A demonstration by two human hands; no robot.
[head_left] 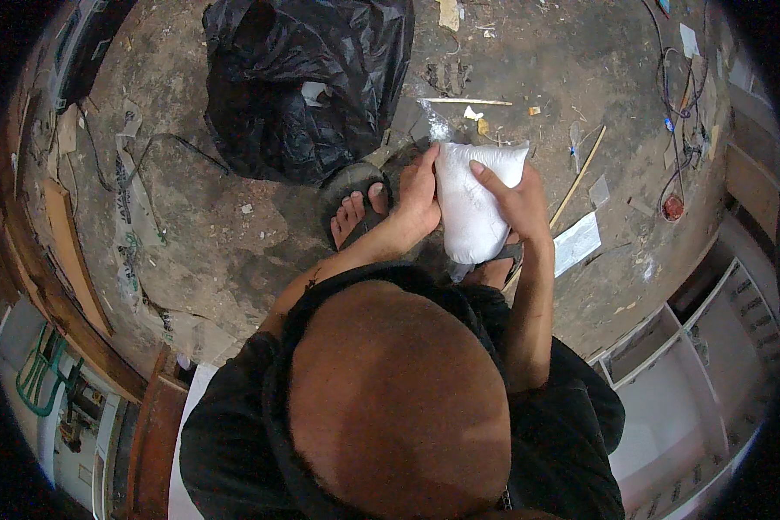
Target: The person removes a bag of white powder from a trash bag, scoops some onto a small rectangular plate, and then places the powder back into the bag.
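Note:
A plump clear plastic bag of white powder [477, 217] is held between my two hands, just above the floor by my feet. A twisted, crinkled end of clear plastic sticks out at its upper left corner. My left hand [419, 195] presses along the bag's left side, its fingers partly hidden behind the edge. Across the upper right of the bag lies the thumb of my right hand [522, 204], with the other fingers wrapped round the side and out of sight. A large black plastic bag [364, 69] stands open at the far left, with something white showing inside.
My sandalled left foot [352, 215] is beside the black bag. Thin wooden sticks [581, 173], a white sheet [578, 243] and scraps litter the floor. A cable [680, 165] trails at the right, white shelving [667, 381] stands lower right, and a wooden board [74, 251] lies left.

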